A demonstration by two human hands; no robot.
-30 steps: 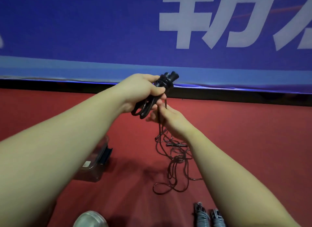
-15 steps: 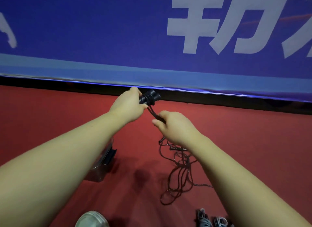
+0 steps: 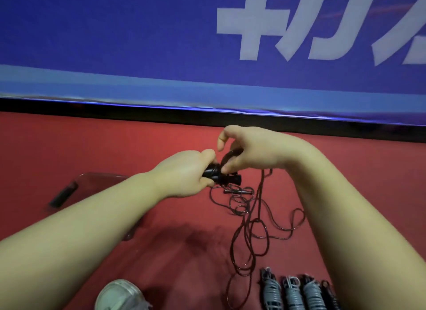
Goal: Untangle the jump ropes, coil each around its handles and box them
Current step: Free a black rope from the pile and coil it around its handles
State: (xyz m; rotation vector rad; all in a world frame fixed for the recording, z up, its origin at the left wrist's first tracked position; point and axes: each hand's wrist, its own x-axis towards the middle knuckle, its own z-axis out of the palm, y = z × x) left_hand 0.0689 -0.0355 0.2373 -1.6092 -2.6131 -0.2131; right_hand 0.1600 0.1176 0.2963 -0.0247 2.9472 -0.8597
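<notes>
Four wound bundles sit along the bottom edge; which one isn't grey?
The rightmost bundle: its cord is dark, almost black, whereas the three bundles to its left are wound in grey cord.

The left hand grips the paired handles at mid-view. The right hand is just right of it and slightly above, pinching the rope where it meets them. The rest of the rope sprawls over the floor beneath both hands and trails toward the person. The box lies to the left, partly behind the left forearm. Coiled ropes sit side by side at the near right, with a shoe to their left. A banner stands behind everything.
</notes>
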